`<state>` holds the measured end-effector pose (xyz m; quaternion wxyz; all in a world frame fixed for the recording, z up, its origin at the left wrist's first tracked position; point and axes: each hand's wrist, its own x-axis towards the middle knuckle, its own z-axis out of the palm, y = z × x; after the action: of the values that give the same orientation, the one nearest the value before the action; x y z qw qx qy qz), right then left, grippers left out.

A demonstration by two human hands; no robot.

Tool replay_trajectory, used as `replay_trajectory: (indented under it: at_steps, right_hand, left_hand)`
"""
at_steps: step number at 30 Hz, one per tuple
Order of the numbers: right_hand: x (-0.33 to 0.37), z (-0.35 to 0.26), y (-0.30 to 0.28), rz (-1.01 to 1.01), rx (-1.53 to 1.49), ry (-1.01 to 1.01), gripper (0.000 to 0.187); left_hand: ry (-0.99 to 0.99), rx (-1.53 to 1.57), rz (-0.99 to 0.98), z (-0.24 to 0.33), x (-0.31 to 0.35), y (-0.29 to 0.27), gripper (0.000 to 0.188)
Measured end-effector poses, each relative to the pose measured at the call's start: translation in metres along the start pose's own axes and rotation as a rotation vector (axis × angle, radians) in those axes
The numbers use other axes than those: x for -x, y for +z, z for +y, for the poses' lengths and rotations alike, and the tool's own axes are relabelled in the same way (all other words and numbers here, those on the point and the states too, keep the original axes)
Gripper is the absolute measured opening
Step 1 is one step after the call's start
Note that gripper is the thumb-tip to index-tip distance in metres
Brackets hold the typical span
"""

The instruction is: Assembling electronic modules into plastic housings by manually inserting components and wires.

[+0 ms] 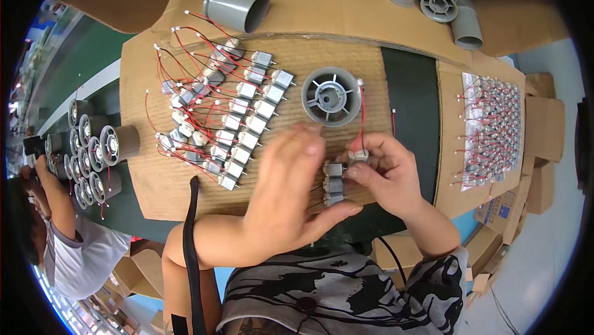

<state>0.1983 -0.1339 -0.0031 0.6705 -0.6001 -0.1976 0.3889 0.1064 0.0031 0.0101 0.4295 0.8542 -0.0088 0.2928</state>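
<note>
My right hand (393, 177) pinches a small silver electric motor (358, 156) whose red wire runs up to a white plug. My left hand (283, 189), a little blurred, is stretched out with the thumb apart and nothing visible in it. Between my hands, three small motors (334, 184) lie in a short column on the cardboard. Just beyond my fingertips stands a grey round housing (331, 117) with a spoked hub inside. Left of it, rows of motors (245, 90) with red and black wires cover the cardboard sheet (142, 174).
Several grey housings lie at the far edge, one a tipped cup (232, 5). More finished-looking housings (117, 143) stand at the left, near a co-worker's arm (57, 202). On the right, a wired batch of motors (492, 130) rests on a cardboard sheet. A black strap (193, 236) crosses my left arm.
</note>
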Motion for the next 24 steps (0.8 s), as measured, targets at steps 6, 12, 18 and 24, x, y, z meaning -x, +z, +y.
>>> replay_trajectory:
  at_steps: [6, 12, 18, 24]
  right_hand:
    - [0.003, -0.012, -0.008, -0.136, -0.215, 0.046, 0.046]
    - [0.006, -0.025, -0.013, -0.084, -0.298, 0.184, 0.058]
    - [0.003, -0.025, -0.024, -0.075, -0.024, -0.062, 0.021]
    - [-0.003, -0.054, -0.020, -0.040, 0.750, -0.348, 0.018]
  left_hand:
    - [-0.064, -0.172, -0.357, -0.009, 0.017, 0.007, 0.050]
    - [-0.273, -0.203, -0.332, -0.002, 0.002, -0.006, 0.047]
    - [-0.158, -0.385, 0.045, -0.021, -0.037, 0.021, 0.080]
    - [-0.375, 0.038, -0.182, -0.012, -0.008, 0.003, 0.095]
